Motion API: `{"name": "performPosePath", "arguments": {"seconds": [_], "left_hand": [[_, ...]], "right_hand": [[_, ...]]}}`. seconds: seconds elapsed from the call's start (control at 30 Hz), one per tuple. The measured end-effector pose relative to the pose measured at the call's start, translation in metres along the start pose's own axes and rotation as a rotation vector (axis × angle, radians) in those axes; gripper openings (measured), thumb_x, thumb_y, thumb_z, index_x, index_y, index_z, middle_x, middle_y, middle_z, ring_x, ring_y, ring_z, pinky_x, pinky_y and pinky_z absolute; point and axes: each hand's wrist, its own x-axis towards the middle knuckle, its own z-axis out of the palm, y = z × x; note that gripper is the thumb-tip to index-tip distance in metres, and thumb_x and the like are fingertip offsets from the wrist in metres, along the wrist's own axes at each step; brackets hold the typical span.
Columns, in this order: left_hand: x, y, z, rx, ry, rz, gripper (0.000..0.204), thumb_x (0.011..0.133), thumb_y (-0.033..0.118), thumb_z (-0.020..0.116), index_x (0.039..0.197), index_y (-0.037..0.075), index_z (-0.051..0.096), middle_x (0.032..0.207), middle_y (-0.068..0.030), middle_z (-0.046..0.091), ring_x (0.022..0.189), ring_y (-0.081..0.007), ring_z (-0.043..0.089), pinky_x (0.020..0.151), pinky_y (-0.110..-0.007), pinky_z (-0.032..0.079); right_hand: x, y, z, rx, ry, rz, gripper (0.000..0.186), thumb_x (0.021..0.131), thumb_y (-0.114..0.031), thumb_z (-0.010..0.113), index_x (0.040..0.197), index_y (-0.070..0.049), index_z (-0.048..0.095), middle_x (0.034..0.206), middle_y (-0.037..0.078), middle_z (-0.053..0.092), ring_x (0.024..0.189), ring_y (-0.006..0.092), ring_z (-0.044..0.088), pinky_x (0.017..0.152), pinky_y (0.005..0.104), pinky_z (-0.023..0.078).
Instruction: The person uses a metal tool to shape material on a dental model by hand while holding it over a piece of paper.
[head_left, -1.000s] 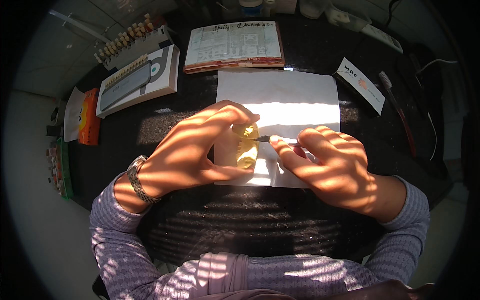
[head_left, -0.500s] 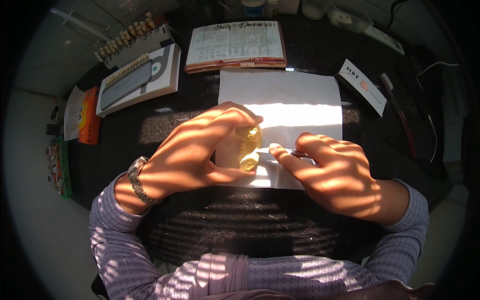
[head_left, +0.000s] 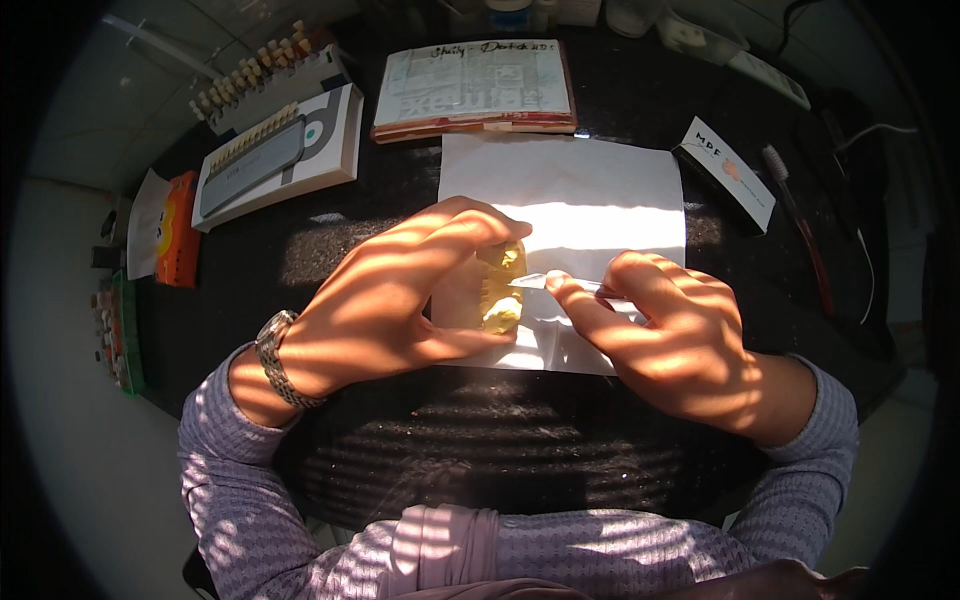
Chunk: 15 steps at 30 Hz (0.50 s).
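Between the thumb and fingers of my left hand [head_left: 400, 290] is a yellow dental cast [head_left: 503, 300], its row of teeth showing along one side. The palm hides part of its left side. My right hand [head_left: 665, 330] pinches a small pointed knife [head_left: 530, 282], its bright blade reaching left to the cast near mid-height. Whether the tip touches the cast or hovers just over it, I cannot tell. Both hands are above a white paper sheet [head_left: 600, 180].
At the back left, tooth shade guides [head_left: 255, 80] stand by a white box [head_left: 340, 150]; an orange packet [head_left: 178, 230] lies farther left. A covered notebook [head_left: 475, 85] lies behind the paper. A black-and-white box [head_left: 725, 175] and a toothbrush [head_left: 800, 230] are on the right.
The knife in my right hand has moved up along the cast, and more of its blade shows. My left hand keeps hold of the cast with hardly any shift.
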Motion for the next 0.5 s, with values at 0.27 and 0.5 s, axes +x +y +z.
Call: {"name": "performPosePath", "arguments": {"seconds": [0.27, 0.5], "left_hand": [[-0.0013, -0.0007, 0.0008, 0.0, 0.006, 0.022, 0.065, 0.061, 0.017, 0.094, 0.115, -0.001, 0.063, 0.118, -0.0159, 0.069, 0.11, -0.0287, 0.067, 0.096, -0.039, 0.053], [0.0008, -0.004, -0.0003, -0.07, -0.026, -0.019, 0.07, 0.061, 0.014, 0.094, 0.121, -0.002, 0.061, 0.12, -0.0165, 0.068, 0.112, -0.0291, 0.066, 0.097, -0.04, 0.053]], "right_hand": [[0.0004, -0.0009, 0.0027, 0.081, -0.005, 0.069, 0.04, 0.067, -0.002, 0.077, 0.106, -0.005, 0.074, 0.077, 0.006, 0.056, 0.065, 0.0177, 0.065, 0.056, 0.0293, 0.055], [0.0013, 0.0021, 0.0038, -0.041, 0.012, 0.021, 0.038, 0.067, -0.005, 0.076, 0.105, -0.007, 0.075, 0.077, 0.006, 0.055, 0.065, 0.017, 0.064, 0.056, 0.0296, 0.055]]}}
